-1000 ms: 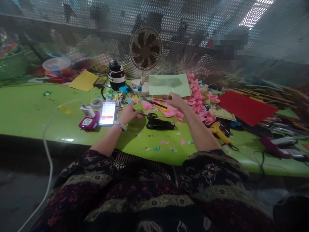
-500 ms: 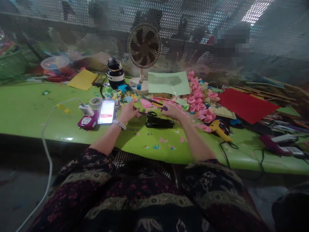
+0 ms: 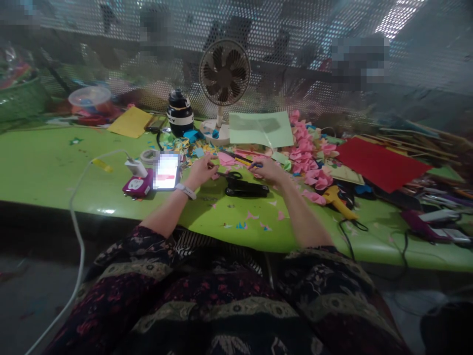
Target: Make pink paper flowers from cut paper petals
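Note:
My left hand is over the table, its fingertips drawn together close to the blade end of black-handled scissors. Whatever lies between those fingers is too small to make out. My right hand has its fingers bent together beside the lower end of a yellow-and-black stick, with something blue at the fingertips. A black stapler lies between the hands, just in front of the scissors. Pink paper rests beyond them among small scraps.
A phone and a purple power adapter stand left of my left wrist. Behind are a fan, a black bottle and a pale green sheet. Pink paper flowers, a yellow glue gun and red paper lie rightward.
The whole view has shifted slightly to the right and down in the picture. Both hands stay at nearly the same spots, with only small finger movements.

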Action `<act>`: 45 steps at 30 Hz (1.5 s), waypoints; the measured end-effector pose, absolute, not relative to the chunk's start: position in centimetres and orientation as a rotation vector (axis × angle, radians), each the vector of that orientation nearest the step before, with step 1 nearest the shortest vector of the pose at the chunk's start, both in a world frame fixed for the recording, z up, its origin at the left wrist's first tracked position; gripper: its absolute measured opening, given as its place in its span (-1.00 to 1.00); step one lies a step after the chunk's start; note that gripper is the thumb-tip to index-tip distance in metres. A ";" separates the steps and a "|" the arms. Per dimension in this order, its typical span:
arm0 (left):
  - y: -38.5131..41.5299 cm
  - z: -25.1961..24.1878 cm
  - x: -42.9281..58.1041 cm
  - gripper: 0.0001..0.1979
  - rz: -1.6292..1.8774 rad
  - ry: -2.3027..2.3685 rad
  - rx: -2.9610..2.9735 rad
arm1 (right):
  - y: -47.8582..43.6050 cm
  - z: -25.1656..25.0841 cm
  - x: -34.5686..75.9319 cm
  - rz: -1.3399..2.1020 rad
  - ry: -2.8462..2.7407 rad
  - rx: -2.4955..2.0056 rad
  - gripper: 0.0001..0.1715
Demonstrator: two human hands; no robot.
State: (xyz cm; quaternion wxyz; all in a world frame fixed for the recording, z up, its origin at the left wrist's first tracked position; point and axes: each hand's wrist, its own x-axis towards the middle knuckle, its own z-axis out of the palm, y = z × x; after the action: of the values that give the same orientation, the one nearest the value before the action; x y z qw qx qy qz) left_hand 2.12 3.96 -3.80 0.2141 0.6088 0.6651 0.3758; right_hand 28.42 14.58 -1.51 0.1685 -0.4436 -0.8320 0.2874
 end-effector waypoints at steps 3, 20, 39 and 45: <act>3.5 -3.4 3.1 -0.67 1.145 1.557 1.679 | 13.3 -0.8 27.2 0.853 -2.138 -1.159 -0.67; 2.6 -3.7 5.6 -0.74 1.291 0.998 1.074 | 8.1 -1.0 22.5 0.887 -1.873 -0.986 -0.75; 2.2 -3.1 5.3 -0.87 1.180 1.054 1.263 | 8.1 -0.8 23.1 0.957 -1.939 -0.793 -0.54; 2.3 -3.2 5.0 -0.84 1.202 1.029 1.258 | 8.3 -1.3 22.9 0.911 -1.789 -0.771 -0.48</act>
State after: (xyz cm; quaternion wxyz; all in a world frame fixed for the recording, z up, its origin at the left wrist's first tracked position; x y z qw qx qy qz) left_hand 5.03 2.27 -3.22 0.5309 0.5274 0.4314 0.5039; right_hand 22.85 8.35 -1.31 0.4755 -0.3153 -0.7318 0.3727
